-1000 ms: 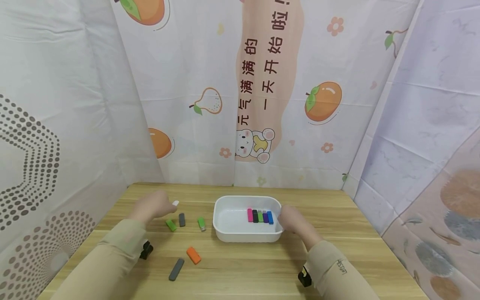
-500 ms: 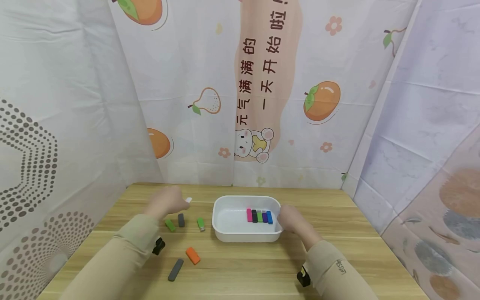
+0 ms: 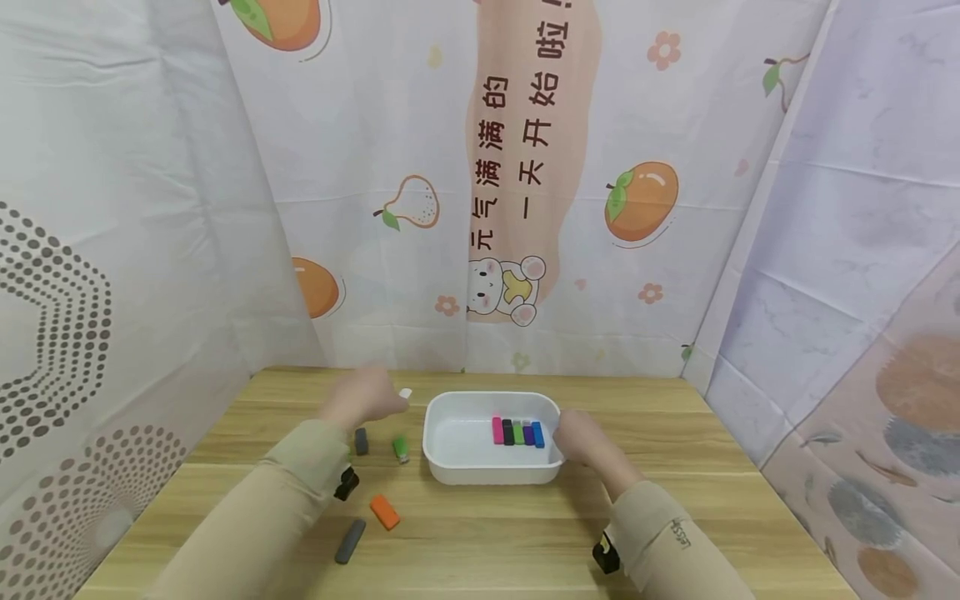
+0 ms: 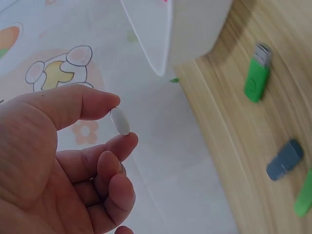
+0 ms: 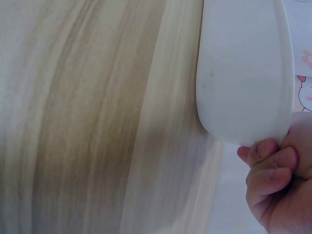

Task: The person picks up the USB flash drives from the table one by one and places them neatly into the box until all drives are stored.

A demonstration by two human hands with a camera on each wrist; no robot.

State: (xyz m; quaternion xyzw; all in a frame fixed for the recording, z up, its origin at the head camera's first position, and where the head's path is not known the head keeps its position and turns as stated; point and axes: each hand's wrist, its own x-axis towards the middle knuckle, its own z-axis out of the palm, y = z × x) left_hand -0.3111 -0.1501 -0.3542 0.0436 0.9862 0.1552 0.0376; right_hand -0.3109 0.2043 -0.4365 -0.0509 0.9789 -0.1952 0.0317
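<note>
My left hand point(image 3: 367, 396) is raised over the table, left of the white plastic box point(image 3: 491, 477). Its thumb and index finger pinch a small white USB stick point(image 4: 120, 121), seen nearly end-on in the left wrist view. Inside the box, at its right side, several USB sticks lie in a row, from a pink stick point(image 3: 498, 431) to a blue stick point(image 3: 538, 435). My right hand point(image 3: 579, 437) grips the box's right end; the right wrist view shows curled fingers point(image 5: 273, 175) at the rim.
Left of the box lie a green USB stick point(image 3: 401, 449) with bare metal plug and a grey one point(image 3: 362, 441). Another green stick point(image 4: 304, 195) is mostly behind my left sleeve in the head view. Nearer are an orange stick point(image 3: 385, 512) and a dark grey one point(image 3: 350, 541).
My left hand has moved right, toward the box, carrying the white USB stick. The left sleeve now covers one green stick. My right hand stays at the box's end.
</note>
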